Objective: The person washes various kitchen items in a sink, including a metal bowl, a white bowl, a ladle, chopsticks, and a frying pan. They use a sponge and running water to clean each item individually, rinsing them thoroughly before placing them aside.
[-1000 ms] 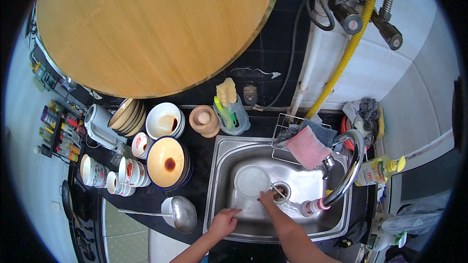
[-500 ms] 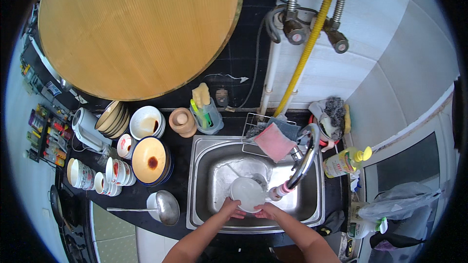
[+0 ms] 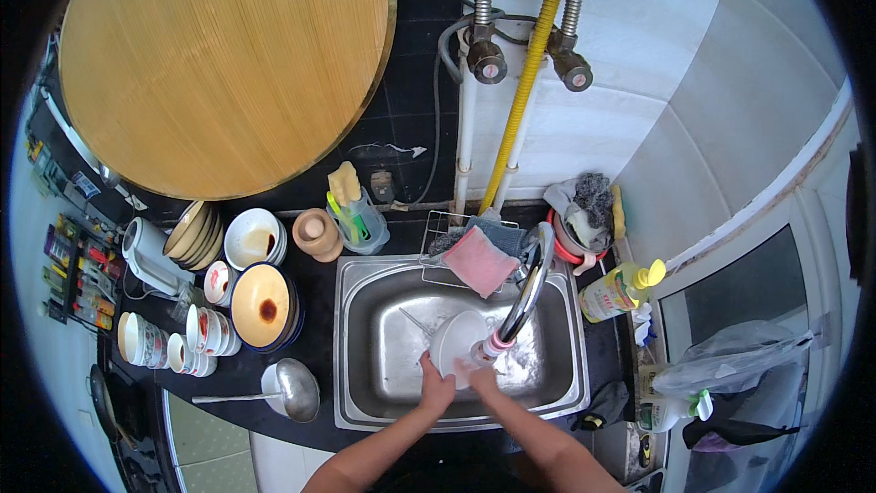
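Inside the steel sink, a white bowl is tilted under the faucet. My left hand grips its near left rim, thumb against the edge. My right hand is at the near right part of the bowl, just below the faucet's pink and white nozzle. Its fingers are blurred, so I cannot see whether they grip or lie flat. A thin light handle sticks out from behind the bowl; the rest of it is hidden.
A wire rack with a pink cloth stands behind the sink. To the left are a ladle, stacked patterned bowls, a yellowish bowl with dark residue and a wooden mortar. A yellow soap bottle stands right.
The bowl has gone from lying nearly level to steeply tilted, closer under the nozzle. My right hand has moved from its rim to beneath the nozzle. The whole view has shifted slightly.
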Motion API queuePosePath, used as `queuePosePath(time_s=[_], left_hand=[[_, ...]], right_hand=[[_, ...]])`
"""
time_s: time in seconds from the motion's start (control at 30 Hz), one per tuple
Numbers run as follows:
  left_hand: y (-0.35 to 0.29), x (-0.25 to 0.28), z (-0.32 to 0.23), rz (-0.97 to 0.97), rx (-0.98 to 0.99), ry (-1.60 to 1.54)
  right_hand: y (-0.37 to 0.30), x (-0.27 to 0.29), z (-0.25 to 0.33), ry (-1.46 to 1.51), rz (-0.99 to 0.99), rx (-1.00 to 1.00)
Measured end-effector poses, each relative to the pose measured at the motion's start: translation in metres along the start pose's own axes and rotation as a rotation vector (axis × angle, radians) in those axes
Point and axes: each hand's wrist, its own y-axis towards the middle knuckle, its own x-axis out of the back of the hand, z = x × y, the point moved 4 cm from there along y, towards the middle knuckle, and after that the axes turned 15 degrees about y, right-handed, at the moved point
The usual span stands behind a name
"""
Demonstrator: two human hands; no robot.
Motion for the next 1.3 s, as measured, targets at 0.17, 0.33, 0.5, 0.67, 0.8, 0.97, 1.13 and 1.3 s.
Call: queuePosePath(time_s=[0.17, 0.33, 0.5, 0.67, 0.8, 0.97, 1.13, 1.3], left_hand=[[0.007, 0.025, -0.014, 0.249, 0.337, -0.408], [0.017, 0.006, 0.047, 0.154, 0.191, -0.257], [0.02, 0.036, -0.047, -0.102, -0.084, 0.778], [-0.015, -0.003, -0.057, 0.283, -0.319, 0.769], [-0.019, 0.006, -0.062, 0.554, -0.541, 0.674], [0.004, 0.023, -0.02, 0.549, -0.783, 0.849], [-0.011, 0.027, -0.038, 0.713, -0.564, 0.439], [0.002, 0.018, -0.028, 0.719, 0.003, -0.092]], right_hand=[[-0.003, 0.021, 0.045, 0.27, 0.032, -0.636], [0.013, 0.038, 0.02, 0.168, -0.012, -0.234], [0.004, 0.038, 0.066, 0.063, -0.174, -0.292], [0.011, 0.042, 0.083, 0.037, -0.127, -0.31], [0.017, 0.058, 0.067, -0.026, -0.03, -0.324], [0.025, 0.072, 0.088, 0.04, 0.131, -0.692], [0.047, 0.074, 0.023, -0.382, 0.484, -0.49], [0.041, 0.042, 0.045, 0.056, 0.376, -0.153]])
